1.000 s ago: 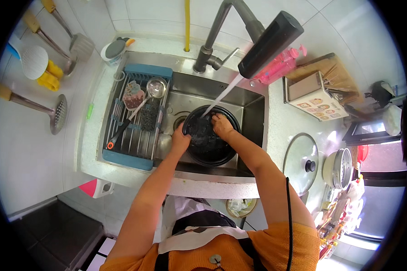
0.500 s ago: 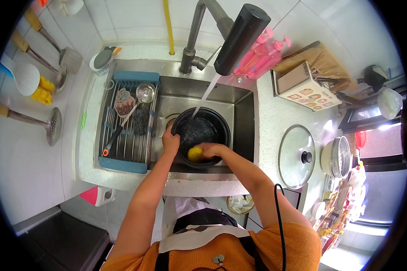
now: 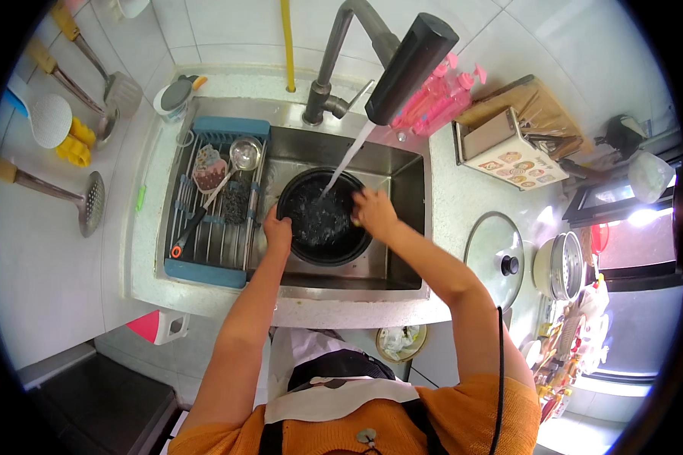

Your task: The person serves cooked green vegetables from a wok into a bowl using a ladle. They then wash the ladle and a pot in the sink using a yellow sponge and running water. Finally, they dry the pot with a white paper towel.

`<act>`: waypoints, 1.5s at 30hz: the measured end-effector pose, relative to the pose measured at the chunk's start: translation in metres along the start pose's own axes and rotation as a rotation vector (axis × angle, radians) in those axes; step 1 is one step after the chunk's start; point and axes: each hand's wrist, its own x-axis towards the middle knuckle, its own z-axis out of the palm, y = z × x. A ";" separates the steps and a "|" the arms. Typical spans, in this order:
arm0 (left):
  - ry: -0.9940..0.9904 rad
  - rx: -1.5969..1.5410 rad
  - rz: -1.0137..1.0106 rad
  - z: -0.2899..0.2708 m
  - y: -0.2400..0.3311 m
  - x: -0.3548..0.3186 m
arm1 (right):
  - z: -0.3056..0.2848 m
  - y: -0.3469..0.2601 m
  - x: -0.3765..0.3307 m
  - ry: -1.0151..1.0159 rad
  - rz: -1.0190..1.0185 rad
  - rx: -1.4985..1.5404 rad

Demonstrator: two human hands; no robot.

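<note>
A round black pot point(image 3: 328, 256) sits in the steel sink point(image 3: 408, 258) with churning water inside. My left hand point(image 3: 278, 230) is closed on the pot's left rim, thumb over the edge. At the right rim, my right hand point(image 3: 376, 213) is closed around a yellow sponge point(image 3: 356, 222), of which only a sliver shows. From the dark pull-out tap point(image 3: 415, 67) a stream of water point(image 3: 348, 158) falls into the pot.
A blue-ended drying rack point(image 3: 206, 273) across the sink's left side carries a ladle point(image 3: 244, 154) and a dark scourer point(image 3: 237, 203). Pink pump bottles point(image 3: 448, 95) stand behind. To the right are a cutlery holder point(image 3: 512, 155), a glass lid point(image 3: 495, 262) and nested pots point(image 3: 560, 265).
My right hand has moved with the sponge from the pot's near inside up to its right rim. The pot has shifted slightly left and nearer, my left hand staying on it.
</note>
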 end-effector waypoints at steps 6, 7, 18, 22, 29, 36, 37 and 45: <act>0.021 0.103 0.078 -0.003 -0.001 0.004 | -0.041 -0.070 0.010 -0.414 0.040 0.819; 0.006 0.117 0.088 -0.003 0.000 0.004 | -0.038 -0.081 0.022 -0.365 0.076 1.014; -0.074 0.135 0.109 -0.008 0.009 0.007 | 0.047 -0.052 0.091 0.490 -0.093 0.204; -0.068 0.105 0.062 -0.006 0.013 -0.002 | 0.084 -0.056 0.075 0.130 0.156 0.016; -0.142 0.086 0.140 0.010 -0.003 -0.004 | 0.119 -0.130 0.085 -0.359 0.019 0.738; -0.115 0.340 0.295 -0.002 -0.033 0.013 | 0.056 -0.066 0.111 0.142 0.666 0.953; -0.126 0.358 0.328 -0.001 -0.035 0.011 | 0.056 -0.056 0.098 0.087 0.615 0.704; -0.069 0.335 0.245 0.010 -0.031 0.004 | 0.050 -0.088 0.053 -0.559 0.081 0.500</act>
